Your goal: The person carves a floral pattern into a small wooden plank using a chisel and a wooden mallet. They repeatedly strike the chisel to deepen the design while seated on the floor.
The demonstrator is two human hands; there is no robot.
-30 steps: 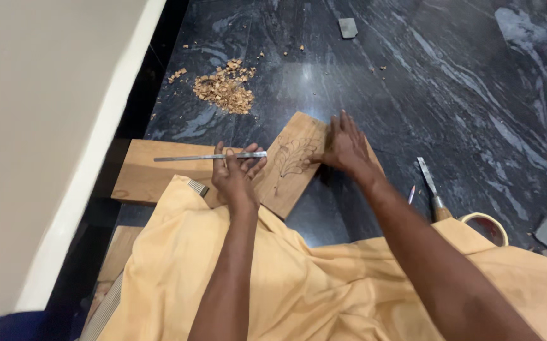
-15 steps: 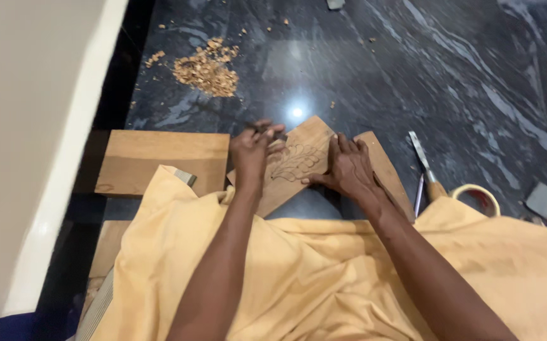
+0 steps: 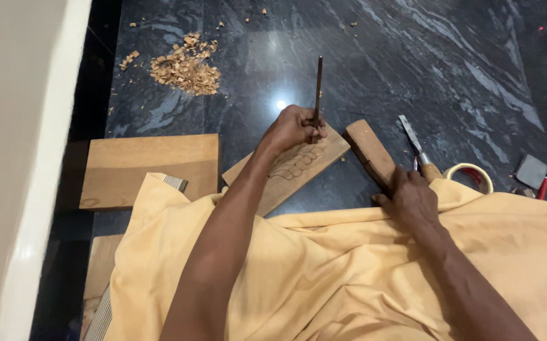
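My left hand (image 3: 292, 129) grips a thin metal chisel (image 3: 317, 85) that stands nearly upright, its lower end over a carved wooden plank (image 3: 298, 167) with a scalloped pattern cut into it. My right hand (image 3: 409, 199) is closed on the near end of a wooden mallet block (image 3: 368, 151) that lies on the floor to the right of the plank. Yellow cloth (image 3: 324, 278) covers my lap and hides the plank's near end.
A flat wooden board (image 3: 147, 167) lies at the left by the white wall. Wood shavings (image 3: 185, 66) are heaped farther away on the dark marble floor. A second chisel (image 3: 412, 142), a tape roll (image 3: 469, 173) and a small grey stone (image 3: 531, 170) lie at the right.
My left hand has raised the thin chisel from lying flat to nearly upright. My right hand left the carved plank and moved right onto the mallet block.
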